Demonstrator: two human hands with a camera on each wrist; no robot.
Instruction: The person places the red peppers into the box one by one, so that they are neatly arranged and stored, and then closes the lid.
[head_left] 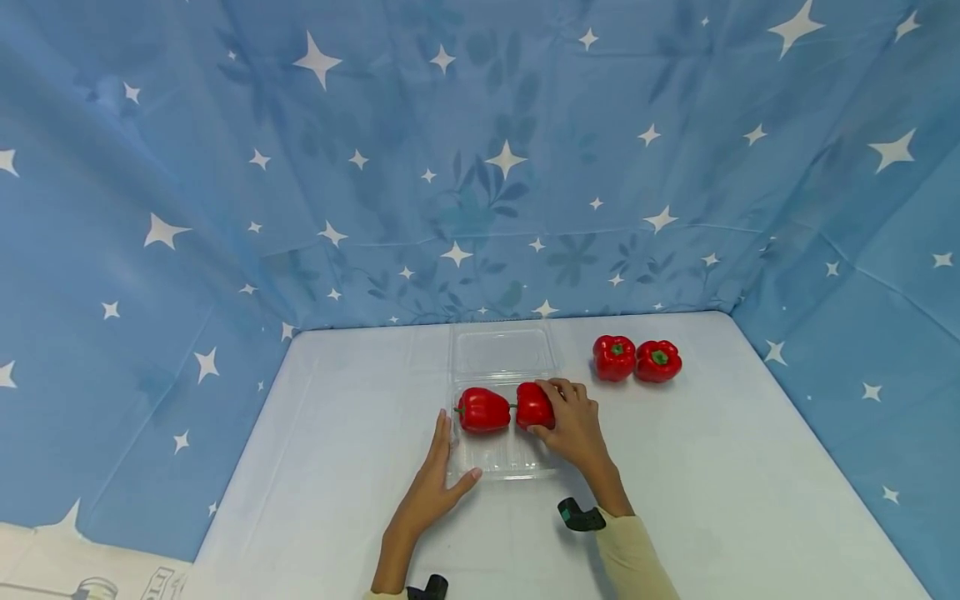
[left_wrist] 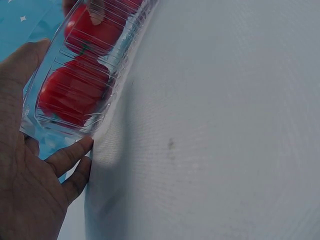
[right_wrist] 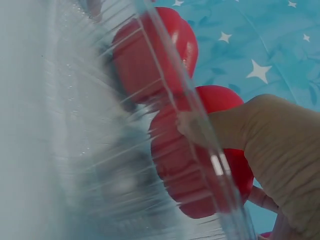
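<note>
"Steadying seems to be done by the left hand [head_left: 432, 490], but why is it spread so wide?"

"With fingers straight along the left side of the clear container [head_left: 517, 477] and the thumb at its near corner, sliding is probably prevented."

"And the right hand [head_left: 577, 427]?"

"The right-hand pepper [head_left: 532, 407] is gripped by it, between thumb and fingers, inside the container. It is held from the right, presumably because its left is bordered by the other pepper [head_left: 484, 411], laid in the same row."

"Why is the lid [head_left: 502, 350] folded back?"

"So that access is given from above, apparently; two more peppers [head_left: 613, 360] are placed outside, on the white table [head_left: 720, 467]."
</note>
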